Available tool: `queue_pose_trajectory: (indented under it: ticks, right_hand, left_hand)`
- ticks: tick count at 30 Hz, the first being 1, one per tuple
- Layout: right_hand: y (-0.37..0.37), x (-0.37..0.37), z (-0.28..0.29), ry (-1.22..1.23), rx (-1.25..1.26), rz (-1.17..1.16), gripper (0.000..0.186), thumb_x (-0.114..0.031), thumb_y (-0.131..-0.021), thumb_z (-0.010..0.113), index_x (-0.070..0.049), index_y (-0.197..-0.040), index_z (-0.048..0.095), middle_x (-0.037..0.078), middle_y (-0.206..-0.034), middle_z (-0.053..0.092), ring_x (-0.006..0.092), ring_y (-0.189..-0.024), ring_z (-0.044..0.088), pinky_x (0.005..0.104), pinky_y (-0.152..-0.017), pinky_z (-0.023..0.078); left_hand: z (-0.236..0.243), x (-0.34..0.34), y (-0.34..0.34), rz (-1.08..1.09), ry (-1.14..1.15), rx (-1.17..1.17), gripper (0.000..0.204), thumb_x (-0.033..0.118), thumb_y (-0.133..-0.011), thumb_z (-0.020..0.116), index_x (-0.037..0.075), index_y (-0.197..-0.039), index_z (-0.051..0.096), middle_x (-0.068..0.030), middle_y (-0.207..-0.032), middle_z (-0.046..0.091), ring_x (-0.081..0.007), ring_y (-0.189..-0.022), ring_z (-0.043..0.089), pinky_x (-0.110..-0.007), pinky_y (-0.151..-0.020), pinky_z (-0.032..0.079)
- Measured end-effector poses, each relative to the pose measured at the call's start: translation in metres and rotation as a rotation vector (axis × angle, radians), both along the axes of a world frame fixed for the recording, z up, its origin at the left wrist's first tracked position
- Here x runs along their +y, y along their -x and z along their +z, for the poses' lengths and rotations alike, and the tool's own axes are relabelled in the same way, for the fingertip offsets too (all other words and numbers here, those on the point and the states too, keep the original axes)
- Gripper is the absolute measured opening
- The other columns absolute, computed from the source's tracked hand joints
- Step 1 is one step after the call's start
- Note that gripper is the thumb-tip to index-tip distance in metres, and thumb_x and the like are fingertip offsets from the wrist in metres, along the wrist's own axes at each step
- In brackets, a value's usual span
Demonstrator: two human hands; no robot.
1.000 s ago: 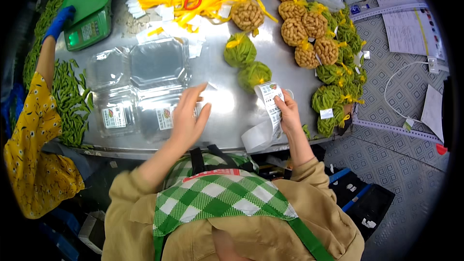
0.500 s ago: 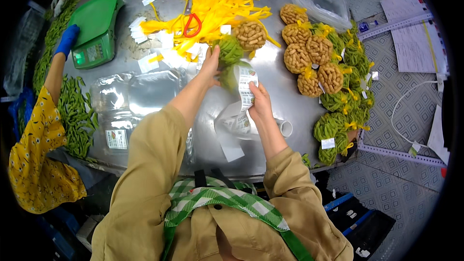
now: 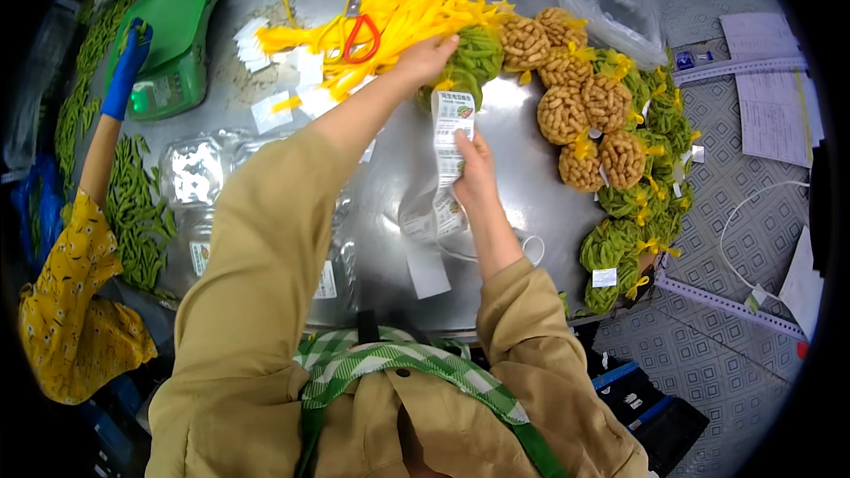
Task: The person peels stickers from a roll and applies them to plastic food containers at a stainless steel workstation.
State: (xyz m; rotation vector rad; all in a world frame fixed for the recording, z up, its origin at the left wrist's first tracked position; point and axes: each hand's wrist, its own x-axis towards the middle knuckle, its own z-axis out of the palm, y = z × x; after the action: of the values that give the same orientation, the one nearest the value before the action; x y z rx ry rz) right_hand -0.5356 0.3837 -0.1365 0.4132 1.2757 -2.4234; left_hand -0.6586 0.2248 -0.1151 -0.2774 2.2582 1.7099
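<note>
My left hand (image 3: 429, 62) is stretched forward, its fingers closed on the upper left side of a net bag of green soybean pods (image 3: 476, 55). Part of its grip is hidden behind the hand and the bag. My right hand (image 3: 476, 175) pinches a long white strip of printed labels (image 3: 454, 134), whose upper end reaches the bag's near side. Lower down, the strip curls back onto the steel table next to a roll core (image 3: 533, 250). Touching the pod bag on its right is a net bag of peanuts (image 3: 525, 42).
Yellow net strips (image 3: 403, 0) lie at the far middle with red-handled scissors (image 3: 361, 39). More tied bags (image 3: 620, 252) line the right edge. Clear plastic trays (image 3: 190, 173) sit at left. Beside a green scale (image 3: 164, 53), a co-worker's blue-gloved hand (image 3: 130, 71) holds pods.
My left hand and the pod bag have moved forward and right. The peanut bag beside it now sits against the other peanut bags. My right hand keeps the strip, now pulled straighter.
</note>
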Motion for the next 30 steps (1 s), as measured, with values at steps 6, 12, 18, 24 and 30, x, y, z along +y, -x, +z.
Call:
queue_pose_trajectory:
  ticks: [6, 12, 18, 24, 30]
  right_hand:
    - [0.017, 0.040, 0.023, -0.196, 0.025, 0.021, 0.028, -0.011, -0.094, 0.050, -0.003, -0.120, 0.050, 0.007, -0.105, 0.063, 0.0160, -0.088, 0.063, 0.0339, -0.077, 0.054]
    - [0.120, 0.046, -0.016, -0.021, 0.050, -0.032, 0.021, -0.009, -0.092, 0.053, -0.002, -0.111, 0.055, 0.007, -0.099, 0.063, 0.0172, -0.082, 0.063, 0.0321, -0.069, 0.052]
    - [0.118, 0.042, 0.025, -0.314, 0.168, 0.101, 0.023, -0.007, -0.091, 0.054, 0.001, -0.112, 0.057, 0.010, -0.099, 0.065, 0.0161, -0.078, 0.065, 0.0291, -0.066, 0.052]
    - [-0.091, 0.026, 0.151, -0.593, 0.282, 0.618, 0.018, -0.012, -0.087, 0.064, 0.002, -0.099, 0.064, 0.000, -0.084, 0.065, 0.0044, -0.073, 0.056, 0.0219, -0.062, 0.046]
    - [-0.165, 0.033, 0.171, -0.775, 0.399, 0.890, 0.019, -0.014, -0.084, 0.066, 0.003, -0.087, 0.061, 0.003, -0.071, 0.058, 0.0050, -0.066, 0.050, 0.0239, -0.056, 0.041]
  left_hand:
    - [0.070, -0.031, -0.164, 0.279, -0.299, 0.216, 0.033, 0.029, -0.092, 0.052, 0.006, -0.115, 0.059, -0.0049, -0.112, 0.061, -0.0130, -0.107, 0.054, -0.029, -0.088, 0.041]
    - [0.082, -0.008, -0.281, 0.217, -0.446, 0.089, 0.028, 0.021, -0.092, 0.052, 0.005, -0.115, 0.058, -0.0045, -0.111, 0.061, -0.0139, -0.105, 0.054, -0.029, -0.090, 0.040]
    - [0.096, -0.014, -0.326, 0.273, -0.537, 0.071, 0.027, 0.012, -0.093, 0.051, 0.000, -0.116, 0.055, -0.0073, -0.109, 0.061, -0.0152, -0.105, 0.055, -0.030, -0.093, 0.042]
    - [0.116, -0.011, -0.354, 0.365, -0.602, 0.157, 0.044, 0.014, -0.088, 0.058, 0.000, -0.127, 0.045, -0.0105, -0.119, 0.054, -0.0187, -0.112, 0.051, -0.032, -0.092, 0.044]
    - [0.110, -0.007, -0.373, 0.261, -0.883, -0.109, 0.036, 0.005, -0.080, 0.068, 0.001, -0.112, 0.051, -0.0054, -0.102, 0.060, -0.0095, -0.095, 0.055, -0.024, -0.078, 0.046]
